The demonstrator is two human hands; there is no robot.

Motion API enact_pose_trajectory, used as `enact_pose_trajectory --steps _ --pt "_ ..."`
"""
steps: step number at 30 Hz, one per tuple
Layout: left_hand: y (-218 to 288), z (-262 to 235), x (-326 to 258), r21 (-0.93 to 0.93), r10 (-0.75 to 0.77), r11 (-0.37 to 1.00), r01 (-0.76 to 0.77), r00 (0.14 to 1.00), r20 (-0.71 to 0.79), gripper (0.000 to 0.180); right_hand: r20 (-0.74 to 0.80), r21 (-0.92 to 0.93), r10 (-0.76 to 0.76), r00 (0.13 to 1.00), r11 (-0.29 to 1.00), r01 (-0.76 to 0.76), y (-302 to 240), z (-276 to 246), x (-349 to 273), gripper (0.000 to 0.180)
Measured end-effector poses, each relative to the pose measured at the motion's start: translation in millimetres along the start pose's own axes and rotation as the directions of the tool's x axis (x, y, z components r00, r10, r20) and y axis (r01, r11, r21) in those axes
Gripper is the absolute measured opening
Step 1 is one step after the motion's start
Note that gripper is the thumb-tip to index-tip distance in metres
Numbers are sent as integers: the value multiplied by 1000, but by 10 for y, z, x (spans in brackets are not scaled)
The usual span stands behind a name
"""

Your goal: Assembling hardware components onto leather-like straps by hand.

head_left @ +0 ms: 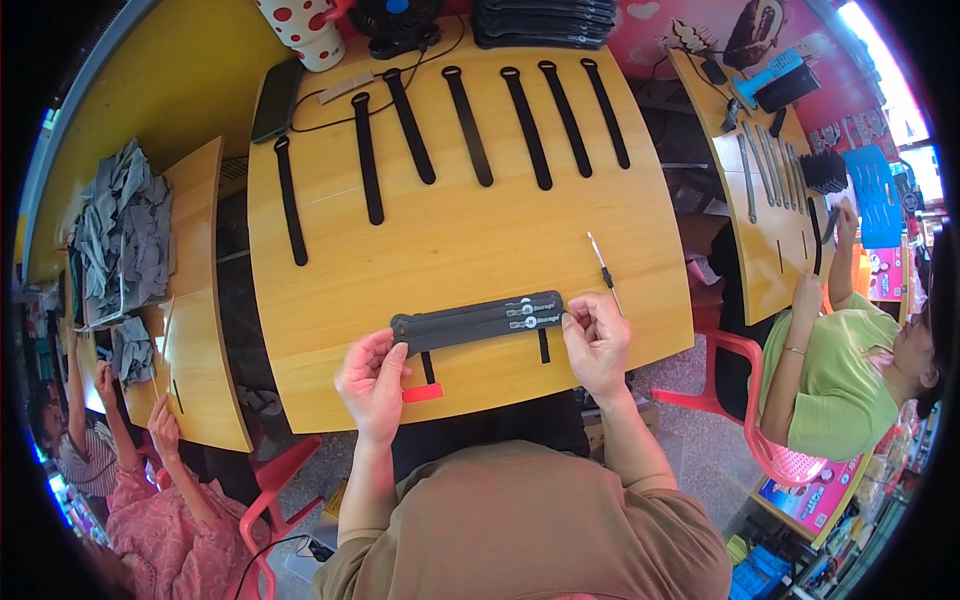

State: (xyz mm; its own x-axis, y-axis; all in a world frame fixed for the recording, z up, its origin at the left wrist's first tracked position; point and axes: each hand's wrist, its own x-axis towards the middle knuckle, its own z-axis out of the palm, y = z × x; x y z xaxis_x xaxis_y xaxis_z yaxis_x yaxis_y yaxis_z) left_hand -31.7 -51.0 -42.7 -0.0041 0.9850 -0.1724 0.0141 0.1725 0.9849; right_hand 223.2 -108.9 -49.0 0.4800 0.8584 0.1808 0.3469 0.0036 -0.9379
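Note:
My left hand (374, 386) and my right hand (599, 346) grip the two ends of a long dark grey flat strip (460, 325) with white print near its right end. It looks like two or more layers, held level just above the near part of the table. Two short black strips (544, 347) stick out below it. A small red piece (423, 393) lies beside my left hand. Beyond my right hand rests a thin metal hook-like tool (605, 270) with a dark grip. Several black straps (468, 125), each with a loop at its far end, lie in a row farther back.
At the table's (440, 260) back stand a red-dotted cup (305, 35), a black fan (395, 25) and a dark stack (543, 22); a phone (277, 103) lies left. People work at side tables, left and right. A grey cloth heap (125, 230) is far left.

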Motion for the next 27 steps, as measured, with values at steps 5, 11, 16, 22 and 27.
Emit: enact_pose_trajectory --steps 5,11,16,22,27 --pt "-11 11 -4 -12 -7 1000 7 1000 0 20 22 -48 -14 1000 999 15 -3 -22 -4 16" --pt "-17 6 -10 7 8 1000 -8 1000 2 19 -34 -21 -4 999 1000 4 7 27 -9 15" --pt "-71 9 12 16 48 999 -48 999 -4 19 -54 -37 -36 998 999 34 -19 53 14 15" --pt "-80 22 12 21 50 999 -50 999 -16 18 -54 -58 -50 997 997 47 -19 63 27 15" --pt "-80 30 12 21 52 998 -52 998 -26 18 -38 -86 -51 998 995 48 -21 50 18 15"
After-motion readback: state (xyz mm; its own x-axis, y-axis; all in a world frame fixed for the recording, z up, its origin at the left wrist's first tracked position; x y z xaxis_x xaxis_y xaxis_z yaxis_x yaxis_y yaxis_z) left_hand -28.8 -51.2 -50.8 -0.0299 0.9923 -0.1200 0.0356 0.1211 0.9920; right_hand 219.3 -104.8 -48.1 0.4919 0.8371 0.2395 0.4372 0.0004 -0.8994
